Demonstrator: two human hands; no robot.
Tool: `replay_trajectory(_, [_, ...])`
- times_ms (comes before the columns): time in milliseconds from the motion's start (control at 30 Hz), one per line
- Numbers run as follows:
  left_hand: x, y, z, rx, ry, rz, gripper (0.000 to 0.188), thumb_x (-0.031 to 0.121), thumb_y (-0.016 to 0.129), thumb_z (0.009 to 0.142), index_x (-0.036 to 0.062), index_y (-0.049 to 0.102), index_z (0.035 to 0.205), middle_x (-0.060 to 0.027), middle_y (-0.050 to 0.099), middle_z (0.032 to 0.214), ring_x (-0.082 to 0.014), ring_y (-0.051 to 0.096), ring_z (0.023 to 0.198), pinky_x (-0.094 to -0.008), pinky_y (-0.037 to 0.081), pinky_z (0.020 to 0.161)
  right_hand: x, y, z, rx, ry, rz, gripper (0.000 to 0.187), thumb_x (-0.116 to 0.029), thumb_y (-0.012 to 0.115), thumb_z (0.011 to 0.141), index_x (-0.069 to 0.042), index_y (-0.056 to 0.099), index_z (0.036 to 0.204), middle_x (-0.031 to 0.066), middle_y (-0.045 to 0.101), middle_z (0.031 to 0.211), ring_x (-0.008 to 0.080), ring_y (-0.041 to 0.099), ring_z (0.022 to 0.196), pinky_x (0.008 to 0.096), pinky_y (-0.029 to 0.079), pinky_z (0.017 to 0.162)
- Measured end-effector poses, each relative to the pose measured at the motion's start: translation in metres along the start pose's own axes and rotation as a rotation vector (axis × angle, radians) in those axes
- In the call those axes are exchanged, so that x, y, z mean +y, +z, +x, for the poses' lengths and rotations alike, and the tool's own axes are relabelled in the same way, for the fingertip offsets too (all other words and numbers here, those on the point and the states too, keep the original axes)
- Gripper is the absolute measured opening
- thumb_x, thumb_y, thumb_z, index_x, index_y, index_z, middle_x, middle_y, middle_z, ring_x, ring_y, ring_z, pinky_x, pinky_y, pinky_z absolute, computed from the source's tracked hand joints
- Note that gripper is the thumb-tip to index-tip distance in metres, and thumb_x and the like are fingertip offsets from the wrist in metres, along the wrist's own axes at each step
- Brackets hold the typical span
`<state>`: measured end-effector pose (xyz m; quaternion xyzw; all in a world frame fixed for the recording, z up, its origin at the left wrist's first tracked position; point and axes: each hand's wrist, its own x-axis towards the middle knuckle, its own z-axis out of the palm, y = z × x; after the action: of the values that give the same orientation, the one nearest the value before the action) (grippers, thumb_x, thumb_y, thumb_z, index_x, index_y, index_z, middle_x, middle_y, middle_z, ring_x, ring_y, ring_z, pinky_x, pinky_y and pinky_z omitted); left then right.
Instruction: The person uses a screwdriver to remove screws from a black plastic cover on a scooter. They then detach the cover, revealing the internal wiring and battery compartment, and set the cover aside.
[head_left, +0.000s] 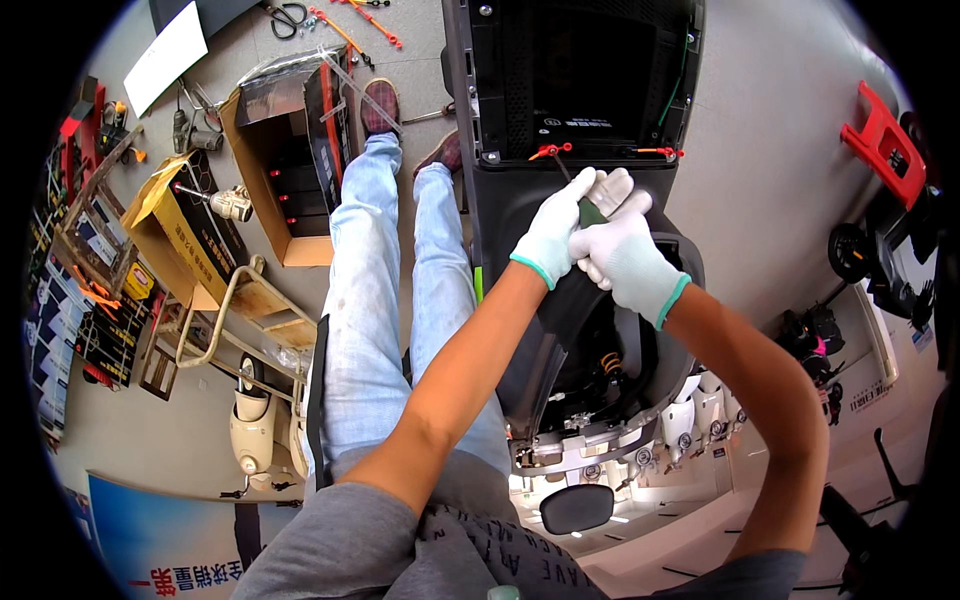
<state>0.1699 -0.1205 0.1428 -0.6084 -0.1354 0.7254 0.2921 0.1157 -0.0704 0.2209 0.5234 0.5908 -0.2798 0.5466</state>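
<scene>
A screwdriver with a green handle (591, 213) is in my gloved hands over a dark scooter body (515, 200). My left hand (555, 225) is closed around the handle's front part, fingers curled over it. Behind it, my right hand (625, 250) grips the handle's rear end, hiding most of it. The thin shaft points up and left to a red-covered terminal (549, 151) at the edge of a black box-shaped unit (585, 70); the tip's exact contact cannot be made out. A second red-covered terminal (660, 153) sits to the right.
Left of my legs stand an open carton (305, 250) with black blocks inside, a yellow carton (160, 215) and a power drill (230, 204). Cables with red ends (345, 35) and scissors (287, 20) lie on the floor. A red plastic stool (890, 150) is at right.
</scene>
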Motion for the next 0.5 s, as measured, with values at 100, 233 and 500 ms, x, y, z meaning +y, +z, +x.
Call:
replay_trajectory(100, [0.004,-0.023,0.021,-0.159,-0.128,-0.226,0.013,0.017,0.052,0.095,0.0050,0.054,0.095,-0.0011,0.059,0.073,-0.0098,0.054,0.062,-0.0224,0.047,0.059,0.002,-0.003,-0.001,-0.066,-0.041,0.080,0.009,0.006,0.058,0.066,0.002,0.051,0.071,0.0050,0.049,0.054,0.0105,0.043,0.036,0.0244,0.028,0.032])
replay_trajectory(233, [0.005,-0.002,0.015,0.017,-0.133,-0.171,0.011,0.010,0.046,0.095,0.0063,0.051,0.086,0.0050,0.045,0.059,-0.0040,0.041,0.047,-0.0178,0.037,0.045,0.008,-0.012,-0.001,-0.131,-0.055,0.170,0.014,0.005,0.058,0.068,-0.001,0.049,0.059,0.0039,0.047,0.051,0.0099,0.040,0.035,0.0244,0.027,0.035])
replay_trajectory(500, [0.004,0.012,0.020,0.204,-0.071,0.257,0.024,0.006,0.030,0.089,0.0117,0.040,0.068,0.0030,0.035,0.053,-0.0119,0.038,0.046,-0.0310,0.041,0.050,0.025,-0.022,0.005,-0.243,-0.077,0.416,0.014,0.003,0.056,0.072,-0.003,0.051,0.060,0.0022,0.048,0.056,0.0070,0.040,0.040,0.0228,0.026,0.037])
